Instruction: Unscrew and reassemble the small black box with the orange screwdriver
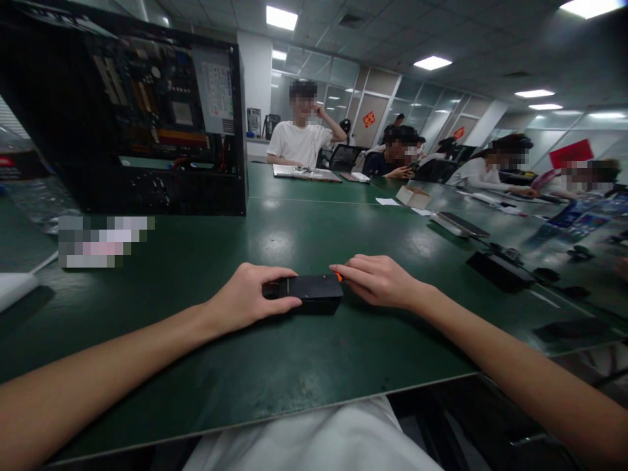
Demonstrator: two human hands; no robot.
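Observation:
A small black rectangular box (318,296) lies on the green table (275,379) in front of me. My left hand (248,293) is closed round its left end, with the thumb on the near side and the fingers on the far side. At the box's right end, my right hand (377,280) is closed in a pinch on a small orange piece (338,277). Only a sliver of that piece shows, so its kind is hidden, and I cannot tell whether it is joined to the box.
An opened black computer case (228,176) stands at the back left, beside a plastic bottle (36,190). To the right lie a black box-shaped thing (498,269), a small open carton (413,196) and dark small parts. Several people sit farther along the tables.

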